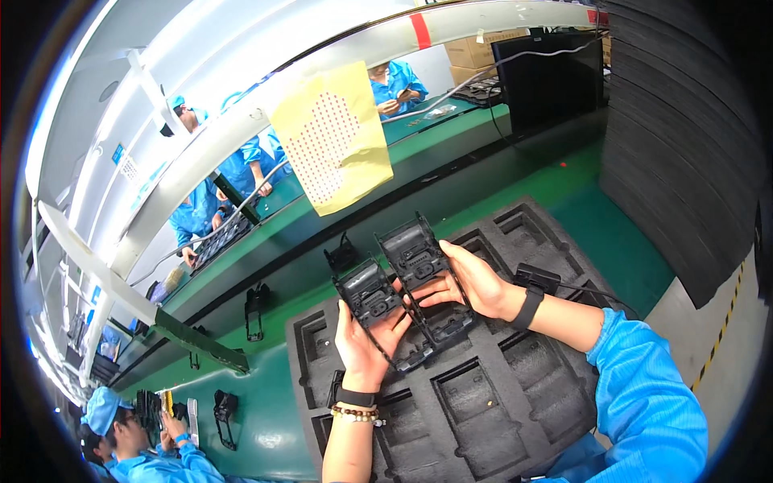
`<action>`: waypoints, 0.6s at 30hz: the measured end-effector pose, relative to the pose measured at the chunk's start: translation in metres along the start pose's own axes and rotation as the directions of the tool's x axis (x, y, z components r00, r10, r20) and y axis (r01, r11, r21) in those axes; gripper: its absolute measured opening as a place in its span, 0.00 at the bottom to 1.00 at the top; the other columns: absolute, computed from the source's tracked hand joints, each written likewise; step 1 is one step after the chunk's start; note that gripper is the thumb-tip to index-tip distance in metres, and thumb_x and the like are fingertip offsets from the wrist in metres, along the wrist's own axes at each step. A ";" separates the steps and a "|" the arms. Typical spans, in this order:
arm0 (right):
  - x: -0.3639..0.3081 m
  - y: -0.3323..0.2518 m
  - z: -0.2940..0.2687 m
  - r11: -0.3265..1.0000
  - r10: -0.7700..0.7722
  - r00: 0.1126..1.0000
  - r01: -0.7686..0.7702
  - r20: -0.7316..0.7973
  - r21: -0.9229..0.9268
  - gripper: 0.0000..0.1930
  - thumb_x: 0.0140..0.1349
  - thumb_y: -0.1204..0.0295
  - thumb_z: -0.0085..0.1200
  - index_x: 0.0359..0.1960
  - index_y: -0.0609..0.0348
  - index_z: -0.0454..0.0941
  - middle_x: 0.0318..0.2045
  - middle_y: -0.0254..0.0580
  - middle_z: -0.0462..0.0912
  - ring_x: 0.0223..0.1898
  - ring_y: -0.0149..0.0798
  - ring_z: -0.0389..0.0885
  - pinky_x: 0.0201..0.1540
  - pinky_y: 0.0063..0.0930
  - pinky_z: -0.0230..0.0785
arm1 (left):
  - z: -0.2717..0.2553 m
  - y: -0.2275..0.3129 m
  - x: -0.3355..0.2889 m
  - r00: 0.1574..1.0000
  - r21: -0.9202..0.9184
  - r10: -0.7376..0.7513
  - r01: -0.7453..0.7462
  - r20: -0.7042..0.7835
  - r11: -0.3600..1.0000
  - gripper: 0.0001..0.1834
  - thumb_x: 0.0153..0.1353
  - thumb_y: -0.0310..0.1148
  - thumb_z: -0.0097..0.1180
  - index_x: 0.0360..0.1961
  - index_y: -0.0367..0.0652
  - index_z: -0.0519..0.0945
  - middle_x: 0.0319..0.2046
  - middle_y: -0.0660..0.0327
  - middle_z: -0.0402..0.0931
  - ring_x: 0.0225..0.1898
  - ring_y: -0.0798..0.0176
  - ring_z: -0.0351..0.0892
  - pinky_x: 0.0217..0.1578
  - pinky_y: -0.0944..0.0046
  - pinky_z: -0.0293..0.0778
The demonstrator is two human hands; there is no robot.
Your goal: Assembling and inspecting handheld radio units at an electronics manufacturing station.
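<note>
Side by side above a black foam tray (493,358), I hold two black plastic device frames, each with a moulded block at its upper end and an open window below. My left hand (364,348) is closed round the edge of the left frame (370,299). The right frame (417,259) is gripped along its outer side by my right hand (477,283), fingers behind it. Their lower ends sit close together or touching; I cannot tell which. Another black part (342,254) stands on the bench just beyond the left frame.
A tall stack of black foam sheets (684,153) rises at the right. More black frames (256,312) lie to the left on the green bench (270,402). A yellow dotted sheet (328,137) hangs ahead. A cable runs from my right wristband (528,307). Co-workers sit left and beyond.
</note>
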State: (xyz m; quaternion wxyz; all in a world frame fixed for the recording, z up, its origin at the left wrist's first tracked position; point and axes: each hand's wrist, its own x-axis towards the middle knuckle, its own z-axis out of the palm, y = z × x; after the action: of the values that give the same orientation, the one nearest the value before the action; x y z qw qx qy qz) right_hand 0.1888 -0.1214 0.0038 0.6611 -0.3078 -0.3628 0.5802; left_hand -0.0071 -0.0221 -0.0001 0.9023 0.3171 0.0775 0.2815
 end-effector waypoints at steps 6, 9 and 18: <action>-0.001 0.002 0.001 0.996 -0.069 0.996 0.066 -0.059 -0.061 0.31 0.76 0.47 0.27 0.62 0.61 0.68 0.54 0.51 0.80 0.51 0.45 0.83 0.49 0.34 0.79 | -0.010 0.000 0.001 0.998 -0.043 -0.003 0.005 0.064 0.999 0.39 0.71 0.63 0.28 0.66 0.41 0.66 0.64 0.48 0.68 0.59 0.47 0.72 0.62 0.46 0.65; -0.001 0.001 0.001 0.993 -0.094 0.989 0.085 -0.116 -0.084 0.29 0.76 0.48 0.30 0.60 0.61 0.69 0.52 0.50 0.80 0.51 0.44 0.83 0.44 0.33 0.81 | -0.009 0.001 0.000 0.998 -0.044 -0.002 0.005 0.067 0.999 0.39 0.71 0.63 0.29 0.66 0.41 0.66 0.64 0.47 0.67 0.58 0.48 0.72 0.61 0.47 0.66; 0.001 0.003 -0.003 0.988 -0.102 0.982 0.082 -0.156 -0.131 0.29 0.74 0.46 0.34 0.59 0.59 0.70 0.50 0.46 0.82 0.48 0.40 0.84 0.37 0.28 0.81 | -0.006 0.001 0.000 0.999 -0.052 -0.006 0.008 0.041 0.999 0.39 0.71 0.63 0.29 0.66 0.42 0.66 0.65 0.46 0.67 0.57 0.47 0.72 0.61 0.47 0.65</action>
State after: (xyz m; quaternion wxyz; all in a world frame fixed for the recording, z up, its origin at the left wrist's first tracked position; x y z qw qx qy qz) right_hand 0.1899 -0.1203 -0.0009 0.6942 -0.3773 -0.3567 0.4985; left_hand -0.0089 -0.0185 -0.0041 0.9126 0.2990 0.0528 0.2739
